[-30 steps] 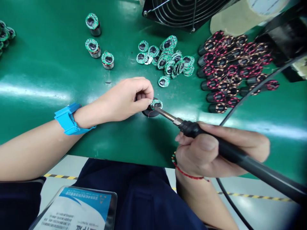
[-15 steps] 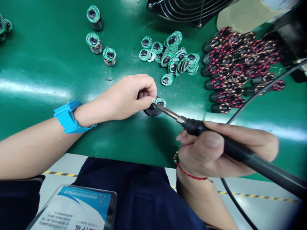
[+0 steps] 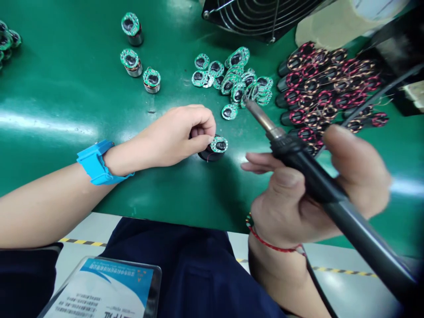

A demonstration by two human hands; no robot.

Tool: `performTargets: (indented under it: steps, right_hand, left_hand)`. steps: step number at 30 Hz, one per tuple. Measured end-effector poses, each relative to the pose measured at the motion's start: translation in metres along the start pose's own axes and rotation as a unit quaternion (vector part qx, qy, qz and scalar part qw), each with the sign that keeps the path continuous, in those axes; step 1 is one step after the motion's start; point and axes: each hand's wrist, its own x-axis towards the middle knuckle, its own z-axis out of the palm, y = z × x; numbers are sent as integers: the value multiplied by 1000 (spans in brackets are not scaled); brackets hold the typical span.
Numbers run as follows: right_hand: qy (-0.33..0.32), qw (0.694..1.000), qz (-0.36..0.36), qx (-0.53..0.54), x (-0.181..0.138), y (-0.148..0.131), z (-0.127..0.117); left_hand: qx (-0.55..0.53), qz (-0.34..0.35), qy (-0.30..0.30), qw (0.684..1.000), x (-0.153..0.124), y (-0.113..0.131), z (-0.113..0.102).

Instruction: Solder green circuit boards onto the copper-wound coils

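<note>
My left hand (image 3: 185, 134), with a blue wrist strap (image 3: 96, 162), is closed in a pinch at the left edge of a small round green circuit board (image 3: 219, 144). Beneath the board is a round black holder (image 3: 207, 154), and a thin reddish wire hangs at its front. My right hand (image 3: 298, 194) grips a soldering iron (image 3: 306, 176) by its black handle, thumb and fingers around it. The iron's tip is raised up and right of the board, apart from it. Whatever lies between my left fingertips is mostly hidden.
Loose round circuit boards (image 3: 236, 79) are piled beyond my hands. Several wound coils in black housings (image 3: 311, 86) lie at right. Three board-topped cylinders (image 3: 151, 81) stand at back left. A fan (image 3: 255, 15) and a cream-coloured container (image 3: 324, 24) are at the back. The iron's cable hangs at right.
My right hand has lifted the soldering iron off the board, its tip swinging up and to the right. My left hand keeps its pinch at the board's edge.
</note>
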Motion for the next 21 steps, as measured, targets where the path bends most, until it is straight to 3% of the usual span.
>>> performTargets:
  steps: [2,4,6,8,14,21]
  right_hand:
    - [-43,999,11,-7,10,-8,3]
    - [-134,990,31,-32,18,-11,6]
    - [-209,976,20,-56,22,-10,9]
    - [-241,967,-8,-78,22,-6,12]
    - [-234,969,-35,-79,17,6,21]
    - [-186,980,-51,-57,14,6,19]
  left_hand:
    - [-2,7,2,1000,0,0,0]
    - [-3,12,3,1000,0,-1,0]
    - [0,15,0,1000,0,-2,-1]
    - [8,22,-7,1000,0,-2,-3]
    - [43,55,-53,996,-3,-2,-9]
    - [-6,59,-24,998,-6,2,-4]
